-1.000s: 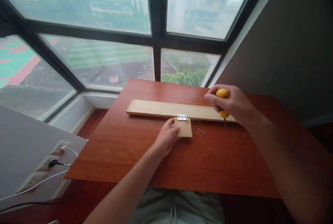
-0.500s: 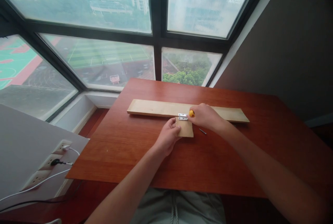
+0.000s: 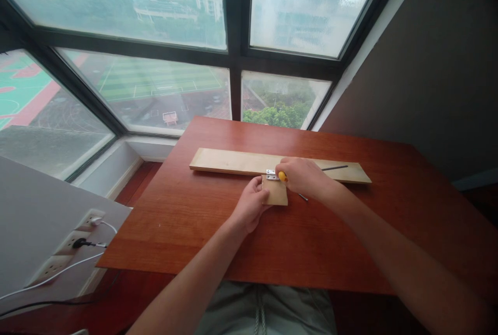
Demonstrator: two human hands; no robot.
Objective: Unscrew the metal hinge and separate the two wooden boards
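One screw (image 3: 303, 197) on table (image 3: 175, 221), right hand (image 3: 305, 176) partly covering hinge (image 3: 271, 174)

Your left hand (image 3: 251, 205) grips a small wooden piece (image 3: 277, 195) near the hinge (image 3: 271, 175); your right hand (image 3: 302, 175) holds a yellow-handled screwdriver (image 3: 282, 176).

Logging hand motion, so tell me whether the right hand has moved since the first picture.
Yes: judged against the board, the right hand has moved left, to the hinge.
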